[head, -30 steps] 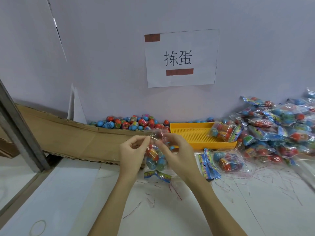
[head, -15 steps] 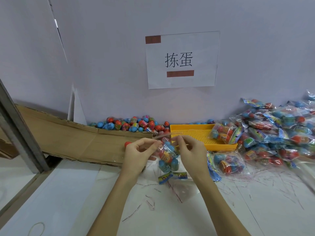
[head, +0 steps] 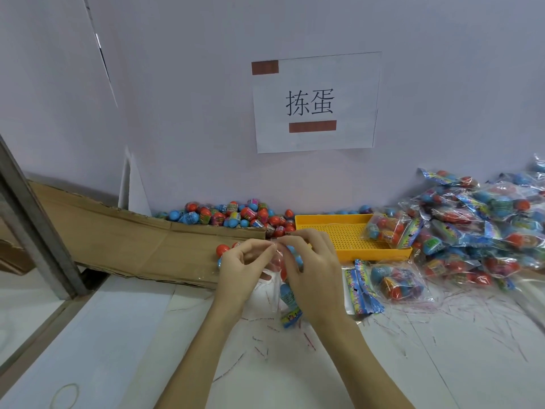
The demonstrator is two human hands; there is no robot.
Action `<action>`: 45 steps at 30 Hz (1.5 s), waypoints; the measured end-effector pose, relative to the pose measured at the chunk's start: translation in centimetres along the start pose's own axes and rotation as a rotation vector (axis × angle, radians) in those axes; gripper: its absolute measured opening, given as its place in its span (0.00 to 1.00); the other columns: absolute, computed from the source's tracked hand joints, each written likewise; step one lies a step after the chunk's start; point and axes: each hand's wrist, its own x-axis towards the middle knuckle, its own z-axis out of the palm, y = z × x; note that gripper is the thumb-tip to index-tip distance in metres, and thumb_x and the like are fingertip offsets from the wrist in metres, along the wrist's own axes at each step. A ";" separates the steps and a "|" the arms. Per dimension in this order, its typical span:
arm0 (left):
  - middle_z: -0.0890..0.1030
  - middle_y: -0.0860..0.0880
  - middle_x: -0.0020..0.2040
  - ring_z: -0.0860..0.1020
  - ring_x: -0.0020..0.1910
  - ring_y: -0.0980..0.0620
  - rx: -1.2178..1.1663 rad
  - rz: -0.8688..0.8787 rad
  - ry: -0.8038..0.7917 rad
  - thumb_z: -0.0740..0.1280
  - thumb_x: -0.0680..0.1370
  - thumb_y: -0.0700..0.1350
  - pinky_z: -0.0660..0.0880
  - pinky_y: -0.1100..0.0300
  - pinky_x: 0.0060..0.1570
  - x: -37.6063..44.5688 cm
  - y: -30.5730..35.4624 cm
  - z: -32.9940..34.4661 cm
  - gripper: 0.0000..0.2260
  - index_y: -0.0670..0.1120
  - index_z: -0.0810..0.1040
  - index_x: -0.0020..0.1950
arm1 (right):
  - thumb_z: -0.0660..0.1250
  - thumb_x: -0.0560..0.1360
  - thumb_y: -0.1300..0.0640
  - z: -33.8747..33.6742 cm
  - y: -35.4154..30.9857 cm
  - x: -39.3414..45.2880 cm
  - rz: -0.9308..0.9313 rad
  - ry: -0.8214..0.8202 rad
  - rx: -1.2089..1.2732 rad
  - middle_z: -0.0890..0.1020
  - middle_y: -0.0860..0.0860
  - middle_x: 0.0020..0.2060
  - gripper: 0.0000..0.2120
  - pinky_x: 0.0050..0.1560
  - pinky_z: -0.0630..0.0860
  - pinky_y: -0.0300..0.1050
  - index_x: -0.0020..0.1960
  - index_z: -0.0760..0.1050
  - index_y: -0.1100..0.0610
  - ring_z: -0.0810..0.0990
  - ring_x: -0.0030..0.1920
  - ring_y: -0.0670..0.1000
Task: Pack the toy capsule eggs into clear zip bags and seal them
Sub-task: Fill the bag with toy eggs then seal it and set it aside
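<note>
Fingers of both hands were pinched together on the mouth of a clear zip bag (head: 278, 278): the left hand (head: 239, 268) and the right hand (head: 312, 270) met thumb to fingertip at the top edge. A second before, the same two pinches had stood further apart along that edge; now they had closed in on one spot, and the whole grip had sunk closer to the white table (head: 147, 335). I took that to mean the seal was nearly pressed shut. Below the grip the bag hung with its capsule eggs (head: 287, 293) inside, its printed bottom just touching the tabletop. Beyond the grip lay the loose eggs (head: 236, 215); off to its right, the yellow tray (head: 348, 231) and the heap of finished bags (head: 483, 228).
</note>
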 end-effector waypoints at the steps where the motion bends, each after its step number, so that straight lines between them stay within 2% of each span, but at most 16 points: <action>1: 0.88 0.49 0.44 0.87 0.43 0.50 0.003 0.020 -0.015 0.72 0.79 0.45 0.83 0.61 0.40 0.0 0.1 0.0 0.05 0.49 0.86 0.53 | 0.72 0.77 0.57 0.1 0.1 -0.1 0.000 -0.026 0.016 0.84 0.51 0.50 0.07 0.52 0.78 0.42 0.53 0.85 0.57 0.79 0.52 0.51; 4: 0.87 0.52 0.44 0.86 0.43 0.52 0.040 0.092 -0.044 0.71 0.80 0.44 0.82 0.61 0.39 -0.1 0.3 0.1 0.05 0.52 0.85 0.53 | 0.74 0.76 0.59 -0.1 0.4 -0.2 0.036 -0.101 0.036 0.85 0.50 0.50 0.09 0.53 0.80 0.45 0.56 0.85 0.57 0.81 0.52 0.51; 9: 0.86 0.59 0.41 0.84 0.41 0.55 0.244 0.264 -0.048 0.71 0.81 0.40 0.81 0.63 0.37 -0.2 0.5 0.1 0.09 0.56 0.83 0.52 | 0.73 0.76 0.57 -0.7 0.5 0.1 0.029 -0.120 0.022 0.86 0.50 0.49 0.09 0.51 0.75 0.39 0.55 0.85 0.56 0.81 0.50 0.51; 12: 0.85 0.59 0.42 0.83 0.42 0.56 0.344 0.331 -0.020 0.71 0.81 0.41 0.79 0.67 0.39 -0.2 0.4 -0.1 0.11 0.59 0.81 0.52 | 0.73 0.76 0.59 -0.9 0.4 0.2 0.003 -0.138 0.037 0.86 0.51 0.48 0.08 0.49 0.78 0.42 0.54 0.85 0.58 0.81 0.49 0.52; 15: 0.84 0.59 0.41 0.82 0.42 0.56 0.443 0.387 -0.039 0.70 0.81 0.41 0.79 0.67 0.39 -0.1 0.0 -0.3 0.09 0.57 0.81 0.52 | 0.74 0.76 0.60 -0.9 0.3 0.2 -0.013 -0.140 0.034 0.86 0.51 0.45 0.06 0.46 0.79 0.45 0.52 0.85 0.59 0.81 0.46 0.52; 17: 0.83 0.60 0.41 0.82 0.42 0.58 0.459 0.401 -0.045 0.70 0.81 0.41 0.79 0.68 0.39 -0.1 -0.1 -0.2 0.11 0.59 0.80 0.51 | 0.74 0.76 0.60 -1.0 0.4 0.3 -0.013 -0.141 0.032 0.86 0.51 0.44 0.05 0.45 0.80 0.46 0.51 0.85 0.59 0.81 0.45 0.52; 21: 0.80 0.71 0.43 0.81 0.45 0.64 0.500 0.451 -0.057 0.71 0.81 0.41 0.75 0.75 0.38 -0.3 0.1 0.0 0.13 0.62 0.78 0.50 | 0.75 0.75 0.61 -0.9 0.5 0.3 -0.016 -0.168 0.001 0.85 0.50 0.42 0.04 0.43 0.80 0.47 0.49 0.85 0.58 0.79 0.44 0.52; 24: 0.80 0.71 0.42 0.81 0.45 0.63 0.536 0.495 -0.063 0.71 0.80 0.42 0.75 0.75 0.37 -0.3 0.1 0.0 0.11 0.60 0.79 0.49 | 0.76 0.74 0.61 -0.9 0.4 0.3 0.015 -0.185 0.003 0.84 0.49 0.41 0.03 0.42 0.79 0.46 0.48 0.84 0.58 0.77 0.43 0.50; 28: 0.81 0.67 0.39 0.82 0.44 0.62 0.555 0.495 -0.073 0.71 0.81 0.44 0.76 0.73 0.38 -0.2 -0.1 0.0 0.06 0.55 0.83 0.50 | 0.76 0.73 0.61 -0.9 0.5 0.3 0.070 -0.189 0.026 0.83 0.49 0.40 0.03 0.41 0.77 0.44 0.45 0.83 0.58 0.76 0.43 0.49; 33: 0.82 0.63 0.39 0.82 0.41 0.60 0.564 0.445 -0.077 0.71 0.81 0.46 0.78 0.70 0.38 -0.3 -0.1 0.0 0.07 0.58 0.80 0.47 | 0.75 0.73 0.60 -1.1 0.8 0.5 0.162 -0.193 0.011 0.80 0.48 0.38 0.05 0.41 0.69 0.35 0.43 0.79 0.56 0.73 0.42 0.48; 35: 0.83 0.62 0.40 0.82 0.39 0.58 0.551 0.424 -0.067 0.71 0.81 0.46 0.79 0.66 0.36 -0.1 -0.1 -0.1 0.07 0.58 0.80 0.47 | 0.74 0.74 0.61 -1.4 1.5 0.7 0.217 -0.190 0.036 0.79 0.47 0.38 0.05 0.41 0.72 0.37 0.42 0.78 0.55 0.74 0.41 0.48; 37: 0.83 0.62 0.41 0.82 0.38 0.58 0.543 0.407 -0.050 0.71 0.81 0.46 0.79 0.65 0.34 -0.1 0.0 -0.1 0.08 0.59 0.79 0.47 | 0.72 0.76 0.61 -1.7 2.0 0.9 0.233 -0.194 0.087 0.80 0.46 0.38 0.03 0.42 0.76 0.40 0.44 0.81 0.55 0.76 0.41 0.46; 40: 0.82 0.64 0.43 0.82 0.39 0.59 0.525 0.403 -0.041 0.71 0.81 0.46 0.78 0.67 0.34 0.0 0.1 -0.1 0.11 0.63 0.78 0.46 | 0.72 0.78 0.58 -1.7 1.9 0.8 0.197 -0.242 0.168 0.81 0.43 0.41 0.03 0.40 0.74 0.31 0.51 0.83 0.53 0.79 0.41 0.43; 45: 0.82 0.66 0.42 0.81 0.41 0.62 0.515 0.365 -0.050 0.71 0.80 0.46 0.75 0.72 0.35 -0.2 0.2 0.0 0.13 0.66 0.77 0.45 | 0.73 0.77 0.55 -0.9 0.9 0.4 0.176 -0.292 0.237 0.77 0.36 0.39 0.09 0.39 0.73 0.27 0.56 0.77 0.48 0.79 0.45 0.40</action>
